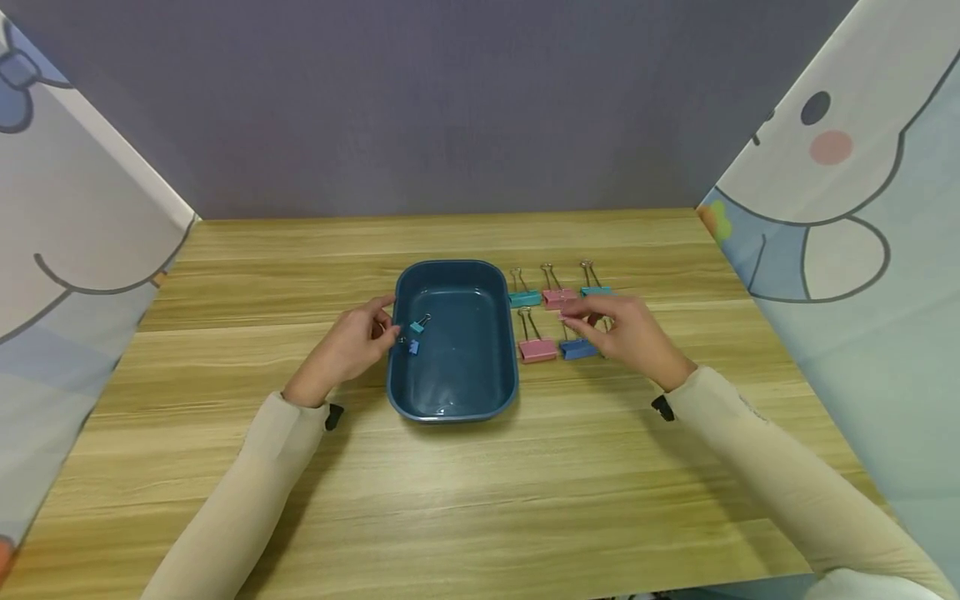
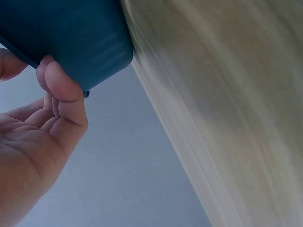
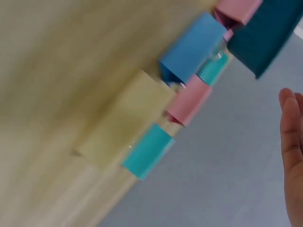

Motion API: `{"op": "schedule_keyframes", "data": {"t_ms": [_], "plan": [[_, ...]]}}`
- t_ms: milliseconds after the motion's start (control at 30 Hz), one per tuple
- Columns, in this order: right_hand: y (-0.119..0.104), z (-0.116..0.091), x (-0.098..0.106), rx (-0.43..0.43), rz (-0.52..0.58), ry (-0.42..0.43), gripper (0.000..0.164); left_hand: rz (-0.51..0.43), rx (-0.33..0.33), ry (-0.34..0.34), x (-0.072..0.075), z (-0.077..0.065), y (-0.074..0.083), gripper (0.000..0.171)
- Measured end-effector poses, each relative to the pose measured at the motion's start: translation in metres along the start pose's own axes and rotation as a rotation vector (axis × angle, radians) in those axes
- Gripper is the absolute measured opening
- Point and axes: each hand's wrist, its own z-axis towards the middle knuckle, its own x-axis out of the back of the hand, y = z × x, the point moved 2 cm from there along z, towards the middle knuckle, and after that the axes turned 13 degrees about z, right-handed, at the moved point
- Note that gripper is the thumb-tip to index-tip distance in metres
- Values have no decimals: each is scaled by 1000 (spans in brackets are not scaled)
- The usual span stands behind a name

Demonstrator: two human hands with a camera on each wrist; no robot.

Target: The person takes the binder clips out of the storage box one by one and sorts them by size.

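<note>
My left hand [image 1: 351, 346] grips the left rim of a dark blue tray [image 1: 453, 408], fingers bent at its edge in the left wrist view. Inside lie a small teal binder clip [image 1: 417, 327] and a small blue binder clip [image 1: 414, 347], near my left thumb. Over the larger clips right of the tray, my right hand [image 1: 626, 333] pinches a small pink binder clip [image 1: 562, 316] between thumb and forefinger. Below those fingers sits a large blue binder clip [image 1: 579, 349]. A yellow binder clip [image 3: 127, 118] is mostly hidden by the hand in the head view.
Beside the tray stand a pink binder clip [image 1: 537, 350] and, farther back, a teal clip [image 1: 525, 298], another pink clip [image 1: 557, 297] and a second teal clip [image 1: 596, 291]. Their wire handles point up. A grey panel [image 1: 450, 108] rises behind the wooden table [image 1: 465, 517].
</note>
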Motion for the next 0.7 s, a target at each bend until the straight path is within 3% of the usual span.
{"op": "schedule_keyframes", "data": {"t_ms": [300, 700], "plan": [[-8, -34, -23, -11, 43, -177, 22, -2, 2, -3, 1, -1, 1, 53], [-5, -40, -45, -99, 133, -353, 13, 2, -1, -6, 1, 1, 1, 53]]}}
